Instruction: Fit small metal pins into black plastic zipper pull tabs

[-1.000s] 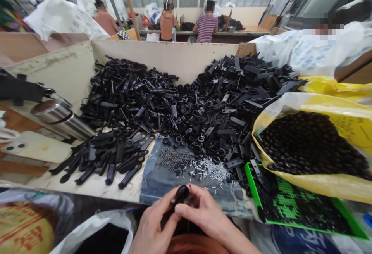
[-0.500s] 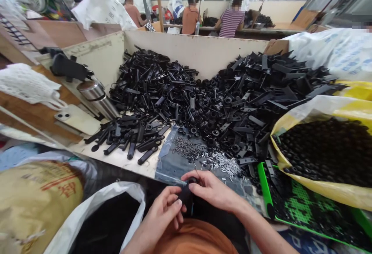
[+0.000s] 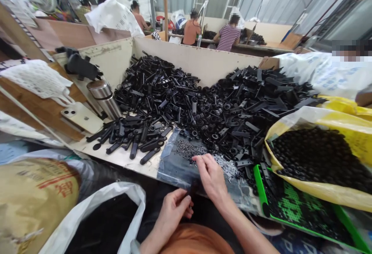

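Note:
My left hand (image 3: 176,211) is closed on a dark part (image 3: 193,189), low in front of my body; the part is hard to make out against the dark background. Over the blue-grey mat (image 3: 177,170), my right hand (image 3: 210,174) reaches with its fingers bent down at small dark screws (image 3: 186,148). Its fingertips are close together, and whatever they pinch is too small to tell. Silver pins (image 3: 229,166) lie just right of that hand. Behind are heaps of black plastic parts (image 3: 162,87), with several long black handles (image 3: 135,145) at the left.
A steel flask (image 3: 104,97) and a phone (image 3: 83,117) stand at the left. On the right are a yellow bag (image 3: 273,137) of black rings and a green tray (image 3: 261,192). An open white sack (image 3: 141,196) sits at lower left. Several people sit far back.
My right hand has left the dark part and moved forward onto the mat by the screws. My left hand still holds the part. The view has tilted up slightly.

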`<control>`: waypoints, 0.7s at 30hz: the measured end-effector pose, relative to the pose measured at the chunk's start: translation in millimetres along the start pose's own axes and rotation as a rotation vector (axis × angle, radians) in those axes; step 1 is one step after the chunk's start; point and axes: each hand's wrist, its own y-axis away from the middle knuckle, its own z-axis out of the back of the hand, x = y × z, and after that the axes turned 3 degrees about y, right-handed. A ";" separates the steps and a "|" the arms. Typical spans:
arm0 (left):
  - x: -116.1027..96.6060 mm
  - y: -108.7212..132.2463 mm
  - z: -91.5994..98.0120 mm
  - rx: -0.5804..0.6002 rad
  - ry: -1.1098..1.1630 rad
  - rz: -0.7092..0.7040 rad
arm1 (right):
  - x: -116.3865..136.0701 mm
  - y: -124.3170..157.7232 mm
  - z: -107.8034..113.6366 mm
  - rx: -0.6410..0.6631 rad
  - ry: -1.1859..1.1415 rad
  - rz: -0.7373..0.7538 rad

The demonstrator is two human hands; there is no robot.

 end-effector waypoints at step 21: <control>13.4 -9.1 20.5 0.324 -0.100 0.160 | 13.7 5.2 -60.3 0.016 0.388 0.215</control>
